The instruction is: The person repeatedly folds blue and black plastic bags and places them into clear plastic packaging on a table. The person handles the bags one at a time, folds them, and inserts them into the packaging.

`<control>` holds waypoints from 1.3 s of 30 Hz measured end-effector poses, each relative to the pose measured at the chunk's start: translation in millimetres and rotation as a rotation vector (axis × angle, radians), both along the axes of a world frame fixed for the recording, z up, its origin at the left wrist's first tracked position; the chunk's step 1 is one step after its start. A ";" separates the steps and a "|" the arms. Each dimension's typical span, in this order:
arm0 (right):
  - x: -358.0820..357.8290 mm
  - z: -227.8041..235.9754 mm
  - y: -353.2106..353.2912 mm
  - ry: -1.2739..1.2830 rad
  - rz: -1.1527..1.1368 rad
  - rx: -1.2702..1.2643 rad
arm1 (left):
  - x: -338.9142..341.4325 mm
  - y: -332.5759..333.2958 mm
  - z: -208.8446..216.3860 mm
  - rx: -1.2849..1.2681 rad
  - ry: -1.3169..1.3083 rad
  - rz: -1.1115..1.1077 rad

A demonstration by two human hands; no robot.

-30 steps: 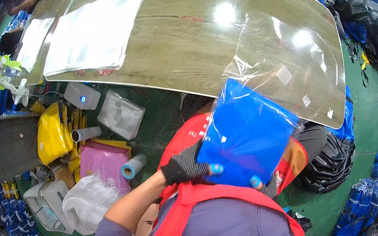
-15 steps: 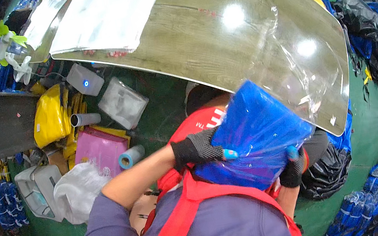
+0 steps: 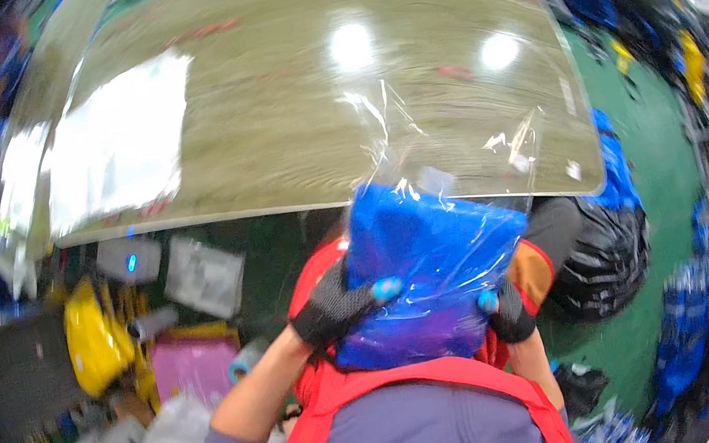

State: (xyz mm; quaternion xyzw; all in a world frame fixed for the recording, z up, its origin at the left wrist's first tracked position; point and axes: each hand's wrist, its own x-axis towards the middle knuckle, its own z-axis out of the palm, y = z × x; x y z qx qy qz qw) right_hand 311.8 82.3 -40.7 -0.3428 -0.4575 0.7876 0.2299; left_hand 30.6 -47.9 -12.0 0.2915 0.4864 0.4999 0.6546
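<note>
Between my hands, close in front of my red apron, is a folded blue item (image 3: 423, 261) inside a clear plastic bag. My left hand (image 3: 341, 304), in a dark grey glove with a blue-tipped thumb, grips its left side with the thumb on top. On the lower right edge my right hand (image 3: 508, 313), gloved alike, holds the bag with its thumb on the near face; its other fingers are hidden underneath. The loose clear end of the bag (image 3: 437, 180) stretches away over the near edge of the table (image 3: 265, 142).
White plastic sheets (image 3: 126, 134) lie on the table's left part. Below it are a grey box with a blue light (image 3: 130, 261), yellow folded goods (image 3: 97, 338) and a pink package (image 3: 195, 365). A black plastic bag (image 3: 608, 257) stands at right on the green floor (image 3: 656, 159).
The view has turned, so the table now lies more level across it. The blue item has been brought straighter in front of me, with both hands still holding it.
</note>
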 end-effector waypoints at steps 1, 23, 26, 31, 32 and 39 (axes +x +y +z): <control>2.3 -3.6 -3.0 -0.031 -0.161 -0.027 | -1.2 -0.5 3.4 -0.083 -0.015 -0.105; -7.1 26.6 19.6 -0.407 0.301 0.113 | -11.5 30.1 -13.0 -0.076 0.119 0.256; -19.4 32.0 31.0 -0.224 -0.167 0.181 | -2.2 29.9 -16.4 -0.206 0.331 0.065; -29.2 31.1 5.5 0.002 0.043 0.071 | 0.2 22.5 -5.9 -0.040 -0.006 0.407; -29.1 32.5 1.6 0.043 -0.029 0.003 | -1.7 22.0 -1.8 -0.050 0.001 0.303; -27.4 57.8 15.6 -0.158 0.054 0.093 | -4.3 20.7 2.1 -0.128 -0.132 0.403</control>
